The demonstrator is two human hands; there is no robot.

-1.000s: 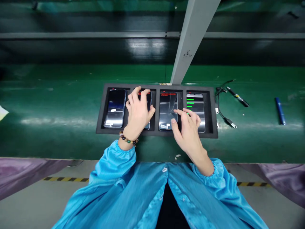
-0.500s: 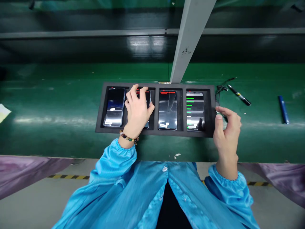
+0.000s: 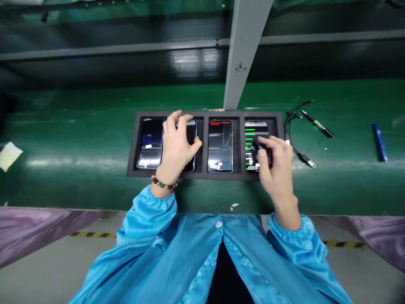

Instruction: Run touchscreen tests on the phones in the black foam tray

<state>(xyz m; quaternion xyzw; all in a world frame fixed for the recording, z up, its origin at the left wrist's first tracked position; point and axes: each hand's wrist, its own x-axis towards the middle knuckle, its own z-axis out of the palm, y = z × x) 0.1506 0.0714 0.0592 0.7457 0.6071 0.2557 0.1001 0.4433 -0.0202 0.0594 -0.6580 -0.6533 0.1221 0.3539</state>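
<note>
Right hand (image 3: 277,166): it reached in over the right end of the tray, with forefinger and thumb a narrow gap apart and nothing seen between them; half a second earlier it was just outside that end, beside the cable. Whether a fingertip met the glass could not be told.
Left hand (image 3: 177,142): it stood spread over the tray's second slot from the left, thumb wide of the fingers, much as before; its grip on anything could not be made out.
Fourth phone (image 3: 251,135): it lay face up in the tray's rightmost slot, green lines on its screen, partly under the right hand.
Second phone (image 3: 191,131): it lay under the left hand in the tray's second slot; a pale band now topped its screen where red lines had shown.
Meaning: the screen work had apparently moved to the tray's right end, and the second phone had seemingly changed page.
Third phone (image 3: 220,145): it lay in the tray's third slot, red lines unchanged.
First phone (image 3: 150,139): it lay in the tray's leftmost slot, mostly dark.
Tray (image 3: 202,175): it rested on the green counter (image 3: 79,181).
Cable (image 3: 305,159): it lay just right of the tray, near a black pen (image 3: 317,124).
Blue pen (image 3: 380,142): it lay well right of the tray.
</note>
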